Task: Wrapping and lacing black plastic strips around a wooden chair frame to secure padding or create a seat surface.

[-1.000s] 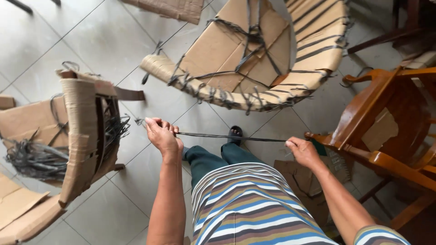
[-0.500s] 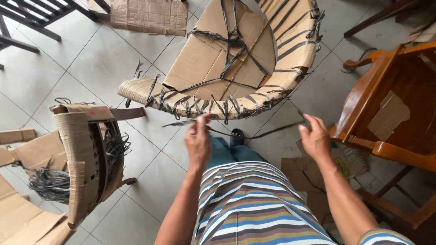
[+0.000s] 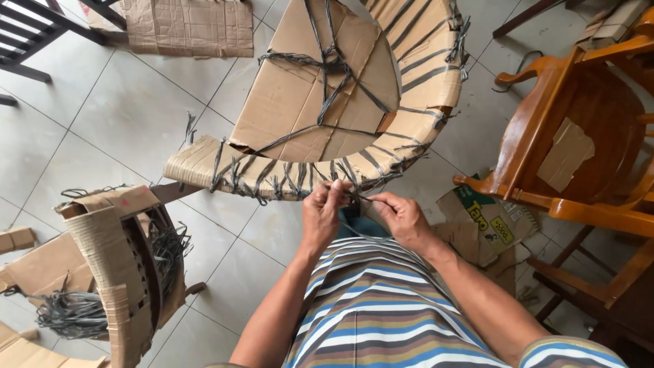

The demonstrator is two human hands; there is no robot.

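Both hands (image 3: 364,218) close together, pinching

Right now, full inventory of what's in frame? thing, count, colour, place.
cardboard-wrapped curved piece: 1, tan, bound with dark strapping, top centre, on the floor in front of the person
strap: 1 in hand, dark grey, at the piece's near edge
second cardboard-wrapped piece: 1, tan, lower left
loose strapping bundle: 1, dark grey, bottom left
flat cardboard sheet: 1, tan, top left
wooden chair: 1, glossy orange-brown, right
printed cardboard scrap: 1, brown with green, under the chair's edge
dark slatted furniture: 1, black, top left corner, partly out of view
tiled floor: light grey
left hand: pinching the strap
right hand: pinching the strap beside it
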